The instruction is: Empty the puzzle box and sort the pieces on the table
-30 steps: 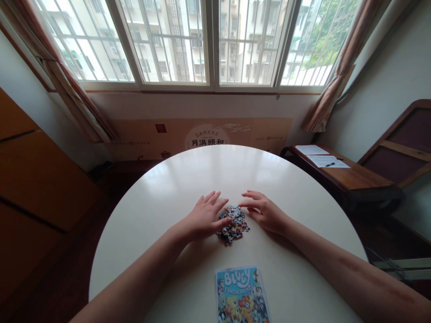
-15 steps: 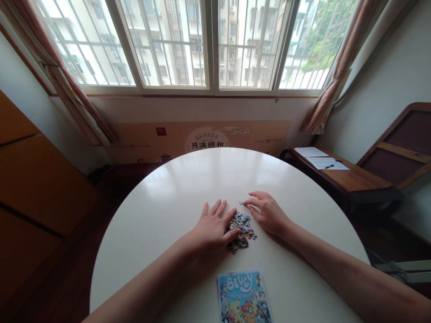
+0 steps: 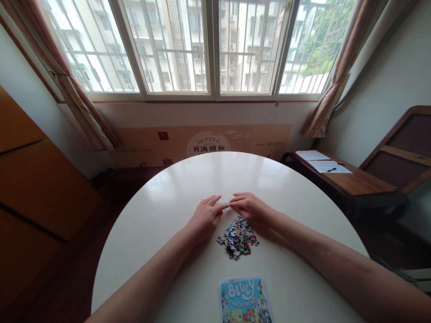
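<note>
A small light-blue puzzle piece [image 3: 226, 203] lies at the meeting fingertips of both hands, just beyond the pile. My left hand [image 3: 207, 214] reaches it with an outstretched index finger, its other fingers apart and its thumb mostly hidden. From the other side, my right hand [image 3: 252, 207] has its fingertips closed together at the piece; the exact grip is too small to make out. Nearer to me is a loose heap of multicoloured puzzle pieces [image 3: 239, 237], with a few at its left edge. Closest of all lies a blue picture card [image 3: 245, 299] lettered "Bluey Fanzine Project".
Everything rests on a round white table [image 3: 151, 251]. Beyond its far edge, a printed cardboard panel [image 3: 134, 146] stands below the barred window. At right is a wooden bench [image 3: 357, 179] bearing papers [image 3: 325, 167] and a pen; a cabinet [image 3: 30, 175] stands at left.
My left hand has lifted off the heap and moved forward to the blue piece. My right hand has shifted left with that piece. More of the heap shows, and the view has tilted slightly.
</note>
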`<state>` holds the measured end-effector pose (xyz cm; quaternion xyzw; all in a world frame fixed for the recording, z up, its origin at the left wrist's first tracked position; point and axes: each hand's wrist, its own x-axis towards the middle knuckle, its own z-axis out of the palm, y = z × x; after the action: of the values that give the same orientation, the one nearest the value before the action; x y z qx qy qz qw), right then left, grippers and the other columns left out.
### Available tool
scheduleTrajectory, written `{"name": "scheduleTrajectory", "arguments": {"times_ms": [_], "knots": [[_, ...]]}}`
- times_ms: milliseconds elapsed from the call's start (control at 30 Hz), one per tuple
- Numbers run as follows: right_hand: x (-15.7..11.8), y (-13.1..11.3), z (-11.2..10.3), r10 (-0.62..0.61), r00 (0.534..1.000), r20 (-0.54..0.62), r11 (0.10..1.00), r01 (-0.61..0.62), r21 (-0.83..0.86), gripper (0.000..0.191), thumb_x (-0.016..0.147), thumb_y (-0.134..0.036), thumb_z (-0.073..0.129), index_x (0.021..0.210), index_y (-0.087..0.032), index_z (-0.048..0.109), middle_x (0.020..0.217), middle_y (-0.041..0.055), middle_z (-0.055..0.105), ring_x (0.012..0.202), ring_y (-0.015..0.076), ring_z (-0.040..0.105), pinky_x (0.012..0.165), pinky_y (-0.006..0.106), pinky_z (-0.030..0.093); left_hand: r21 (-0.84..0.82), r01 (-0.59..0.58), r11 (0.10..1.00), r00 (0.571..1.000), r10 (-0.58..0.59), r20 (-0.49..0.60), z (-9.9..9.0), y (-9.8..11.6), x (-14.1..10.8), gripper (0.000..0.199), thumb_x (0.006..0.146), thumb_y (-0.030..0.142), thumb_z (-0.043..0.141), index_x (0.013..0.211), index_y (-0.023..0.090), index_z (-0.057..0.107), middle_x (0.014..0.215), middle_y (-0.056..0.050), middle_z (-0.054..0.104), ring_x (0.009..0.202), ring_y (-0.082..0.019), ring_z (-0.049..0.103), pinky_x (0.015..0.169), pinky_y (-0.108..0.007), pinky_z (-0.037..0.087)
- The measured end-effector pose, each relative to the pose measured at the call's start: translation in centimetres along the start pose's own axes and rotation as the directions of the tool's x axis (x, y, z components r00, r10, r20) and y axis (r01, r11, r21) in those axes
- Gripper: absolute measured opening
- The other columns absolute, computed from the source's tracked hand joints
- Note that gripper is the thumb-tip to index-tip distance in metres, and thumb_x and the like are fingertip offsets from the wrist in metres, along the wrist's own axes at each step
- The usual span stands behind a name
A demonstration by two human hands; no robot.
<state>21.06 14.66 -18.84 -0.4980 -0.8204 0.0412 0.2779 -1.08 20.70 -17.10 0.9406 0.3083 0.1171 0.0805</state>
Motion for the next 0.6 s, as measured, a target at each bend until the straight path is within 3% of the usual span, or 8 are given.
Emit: {"name": "scheduleTrajectory", "arguments": {"times_ms": [133,300,467,600], "knots": [[0.0,0.4,0.6,0.017,0.999,-0.038,0.998,-0.015,0.062,0.037,0.094,-0.018,0.05,0.126,-0.023,0.068,0.131,0.0042,0.063,0.125,0.0184,0.058,0.113,0.037,0.045,-0.034,-0.07,0.997,0.997,0.071,0.031,0.2,-0.1,0.0,0.04,0.101,0.025,0.043,0.137,0.031,0.059,0.149,-0.001,0.05,0.141,-0.028,0.039,0.117,-0.05,0.028],[-1.8,1.6,-0.3,0.153,0.977,-0.15,0.983,-0.135,0.123,0.045,0.088,-0.008,0.041,0.117,-0.021,0.072,0.123,0.0052,0.067,0.117,0.0177,0.062,0.107,0.036,0.05,-0.002,-0.07,0.998,0.996,0.07,0.053,0.3,0.1,-0.1,0.039,0.101,0.024,0.04,0.134,0.029,0.06,0.145,-0.002,0.056,0.134,-0.025,0.047,0.116,-0.05,0.026],[-3.5,2.6,-1.4,0.28,0.924,-0.262,0.954,-0.235,0.187,0.036,0.086,-0.011,0.043,0.104,-0.019,0.074,0.111,0.0061,0.07,0.106,0.0183,0.066,0.1,0.036,0.052,0.196,0.097,0.976,0.995,-0.087,-0.056,-0.4,0.8,0.0,0.03,0.097,0.029,0.048,0.118,0.019,0.068,0.125,-0.01,0.066,0.115,-0.027,0.055,0.107,-0.045,0.035],[-4.0,2.9,-1.2,0.328,0.896,-0.3,0.937,-0.27,0.221,0.031,0.086,-0.013,0.046,0.098,-0.019,0.074,0.106,0.0061,0.07,0.102,0.0192,0.066,0.098,0.037,0.052,0.307,0.231,0.923,0.973,-0.227,-0.051,-1.9,-0.4,0.9,0.03,0.097,0.028,0.046,0.093,0.017,0.073,0.101,-0.014,0.068,0.101,-0.029,0.058,0.091,-0.042,0.044]]}}
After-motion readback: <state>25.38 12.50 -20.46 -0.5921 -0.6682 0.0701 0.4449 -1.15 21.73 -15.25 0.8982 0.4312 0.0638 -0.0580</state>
